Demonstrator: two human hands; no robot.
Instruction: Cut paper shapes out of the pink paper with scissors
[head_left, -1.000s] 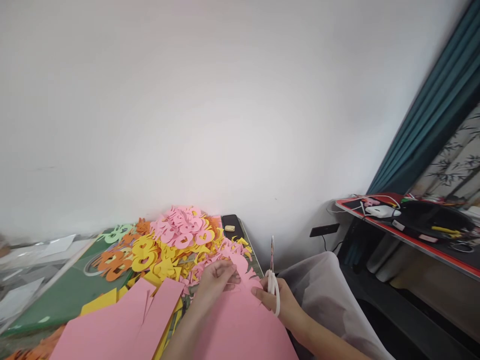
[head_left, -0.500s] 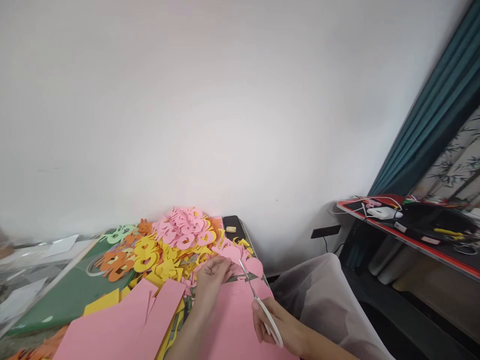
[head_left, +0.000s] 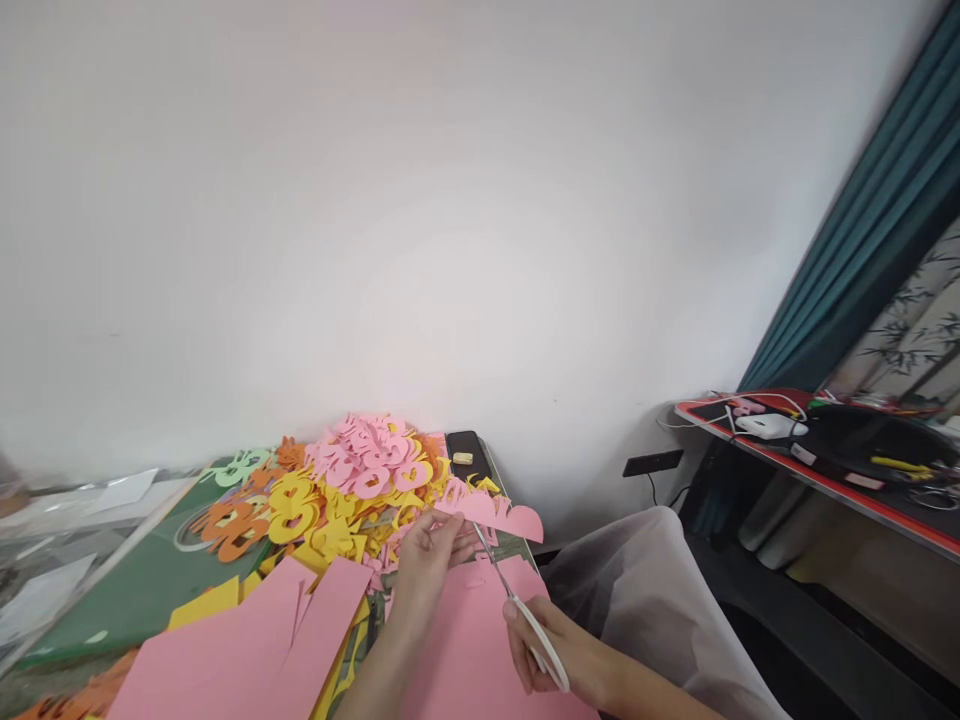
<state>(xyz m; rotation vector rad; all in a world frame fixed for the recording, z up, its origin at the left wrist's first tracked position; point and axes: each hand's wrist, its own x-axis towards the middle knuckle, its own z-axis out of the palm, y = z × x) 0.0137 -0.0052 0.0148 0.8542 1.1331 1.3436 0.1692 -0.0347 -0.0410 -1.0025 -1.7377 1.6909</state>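
Note:
My left hand (head_left: 429,550) pinches a strip of pink paper (head_left: 501,514) with rounded, scalloped edges, held above the table. White-handled scissors (head_left: 536,640) are in my right hand (head_left: 551,655), fingers wrapped through the loops. Their blades point up and away from me, and the tips meet the lower edge of the strip close to my left fingertips. Beneath both hands lies a large pink sheet (head_left: 472,650) with a notched far edge. Another pink sheet (head_left: 232,650), slit near its top, rests to the left over yellow paper.
Behind my left hand is a heap of pink cut-outs (head_left: 367,455), beside yellow cut-outs (head_left: 292,510) and orange ones (head_left: 232,525). A dark phone (head_left: 466,445) with a small yellowish block on it lies near the wall. At right stands a red-edged desk (head_left: 795,455).
The pink strip has turned and tilted, its right end shifting slightly right and up, clear of the sheet below. My left hand has rotated slightly; the scissors have barely moved.

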